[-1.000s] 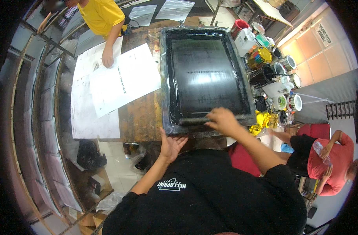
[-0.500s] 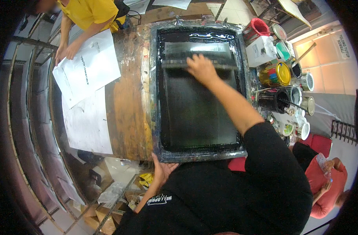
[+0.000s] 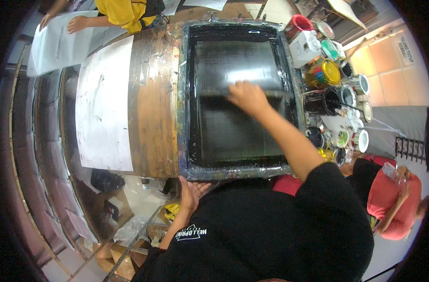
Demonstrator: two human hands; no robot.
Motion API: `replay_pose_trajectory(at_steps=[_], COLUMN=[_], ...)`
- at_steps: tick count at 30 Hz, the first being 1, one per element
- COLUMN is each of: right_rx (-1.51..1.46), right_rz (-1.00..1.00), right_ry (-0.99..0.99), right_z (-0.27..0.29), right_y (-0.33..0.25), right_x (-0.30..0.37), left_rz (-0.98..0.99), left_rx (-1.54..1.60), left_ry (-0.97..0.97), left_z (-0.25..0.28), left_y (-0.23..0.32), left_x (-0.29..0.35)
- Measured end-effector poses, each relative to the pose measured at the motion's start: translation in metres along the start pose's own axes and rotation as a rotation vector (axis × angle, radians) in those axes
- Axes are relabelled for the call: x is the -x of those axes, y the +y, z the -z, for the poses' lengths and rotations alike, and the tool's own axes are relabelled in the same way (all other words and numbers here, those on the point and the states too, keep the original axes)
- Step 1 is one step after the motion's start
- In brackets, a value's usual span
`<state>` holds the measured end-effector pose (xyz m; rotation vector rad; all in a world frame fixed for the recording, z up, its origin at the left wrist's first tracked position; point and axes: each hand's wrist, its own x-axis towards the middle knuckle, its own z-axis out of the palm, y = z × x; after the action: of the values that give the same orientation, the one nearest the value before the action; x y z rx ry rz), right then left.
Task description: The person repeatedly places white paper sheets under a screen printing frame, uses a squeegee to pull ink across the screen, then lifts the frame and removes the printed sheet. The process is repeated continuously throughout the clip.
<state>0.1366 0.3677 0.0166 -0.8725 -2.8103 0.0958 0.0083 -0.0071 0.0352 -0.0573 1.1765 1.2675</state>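
Observation:
A silk-screen frame (image 3: 184,141) with a dark, ink-smeared mesh (image 3: 238,136) lies on the table in front of me. My right hand (image 3: 248,97) is closed over the top of a squeegee (image 3: 215,93), a long bar lying across the mesh. Beyond the bar the mesh looks glossy with reflected light; nearer to me it is duller. At the frame's near left corner is my left hand (image 3: 192,193), thumb and fingers spread, touching the near edge from below.
A white sheet (image 3: 106,108) lies on the wooden tabletop (image 3: 153,117) at left. Farther left, a person in yellow (image 3: 125,13) holds a paper sheet (image 3: 59,44) by a drying rack (image 3: 33,141). Paint cans (image 3: 321,74) crowd the right side, with a person in red (image 3: 395,202) nearby.
My right hand has drawn the squeegee toward me across the mesh. At left, the person in yellow has carried the printed sheet off the table toward the rack.

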Motion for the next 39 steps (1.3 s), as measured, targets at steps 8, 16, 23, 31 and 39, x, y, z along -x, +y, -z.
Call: replay_pose_trajectory(at_steps=[8, 16, 23, 31, 39], right_rx=[-0.156, 0.204, 0.002, 0.078, 0.090], right_rz=[-0.063, -0.027, -0.048, 0.062, 0.042], right_ry=[-0.137, 0.459, 0.489, 0.453, 0.451], right_z=[0.204, 0.301, 0.354, 0.385, 0.397], right_y=[-0.128, -0.104, -0.090, -0.056, -0.054], right_x=[0.122, 0.030, -0.033, -0.075, -0.097], left_rz=[-0.282, -0.941, -0.601, -0.665, -1.034], left_rx=[0.006, -1.535, -2.052, -1.896, -1.463], left_ry=[-0.287, -0.047, 0.110, 0.064, -0.120], left_z=[-0.026, -0.095, -0.040, -0.034, -0.124], left_y=[0.057, 0.068, -0.039, -0.034, 0.055], left_x=[0.039, -0.033, -0.082, -0.086, -0.080])
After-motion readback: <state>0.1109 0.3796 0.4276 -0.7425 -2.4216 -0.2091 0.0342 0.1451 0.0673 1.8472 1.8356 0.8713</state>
